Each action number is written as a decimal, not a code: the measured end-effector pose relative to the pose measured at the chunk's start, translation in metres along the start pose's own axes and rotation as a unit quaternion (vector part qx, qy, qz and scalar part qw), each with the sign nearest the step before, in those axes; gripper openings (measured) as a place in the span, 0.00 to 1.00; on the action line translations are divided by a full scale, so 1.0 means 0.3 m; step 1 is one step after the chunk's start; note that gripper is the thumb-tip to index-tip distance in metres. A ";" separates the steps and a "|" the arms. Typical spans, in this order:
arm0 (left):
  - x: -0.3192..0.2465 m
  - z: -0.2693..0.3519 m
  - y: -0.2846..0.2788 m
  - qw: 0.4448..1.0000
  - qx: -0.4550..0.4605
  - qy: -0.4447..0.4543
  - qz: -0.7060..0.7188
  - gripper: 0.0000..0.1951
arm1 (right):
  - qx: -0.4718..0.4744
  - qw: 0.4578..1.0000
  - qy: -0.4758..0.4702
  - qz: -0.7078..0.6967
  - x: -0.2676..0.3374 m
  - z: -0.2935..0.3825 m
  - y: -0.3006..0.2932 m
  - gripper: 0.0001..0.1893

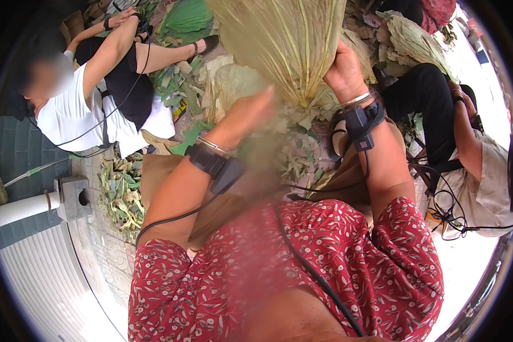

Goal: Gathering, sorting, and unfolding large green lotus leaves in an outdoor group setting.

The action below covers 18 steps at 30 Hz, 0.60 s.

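A large dried fan-shaped leaf (282,47), yellow-green with ribs meeting at its lower point, spreads at the top middle. My right hand (346,70) grips its right edge, with the fingers partly hidden behind it. To the left of the leaf's lower point is my left hand (254,111), blurred; whether it touches anything cannot be told. Pale dried leaves (228,83) lie beyond my left hand. Leaf scraps (299,156) cover the ground between my forearms. Each wrist bears a black strapped device with a cable.
A person in a white top (81,102) sits at the left, another in dark trousers (419,98) at the right. A heap of leaf trimmings (122,196) lies left of my lap. A green leaf (188,19) rests at the top; cables (449,213) hang at the right.
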State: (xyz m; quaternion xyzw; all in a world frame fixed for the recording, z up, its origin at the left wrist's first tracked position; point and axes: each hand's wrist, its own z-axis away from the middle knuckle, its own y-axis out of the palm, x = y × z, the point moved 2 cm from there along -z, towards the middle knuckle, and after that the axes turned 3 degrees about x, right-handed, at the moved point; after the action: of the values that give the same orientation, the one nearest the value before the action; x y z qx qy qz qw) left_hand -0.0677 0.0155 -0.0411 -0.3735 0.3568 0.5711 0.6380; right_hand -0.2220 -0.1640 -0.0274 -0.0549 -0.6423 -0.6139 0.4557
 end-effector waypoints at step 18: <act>-0.081 -0.060 0.014 0.784 0.138 0.116 0.594 0.22 | 0.078 0.996 -0.007 -0.041 0.000 0.037 -0.024 0.17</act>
State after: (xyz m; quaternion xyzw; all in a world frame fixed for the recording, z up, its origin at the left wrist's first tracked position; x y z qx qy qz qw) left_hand -0.0745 -0.0113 -0.0283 -0.0592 0.6539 0.7345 0.1714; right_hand -0.2321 -0.1564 -0.0310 0.0022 -0.6930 -0.5798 0.4283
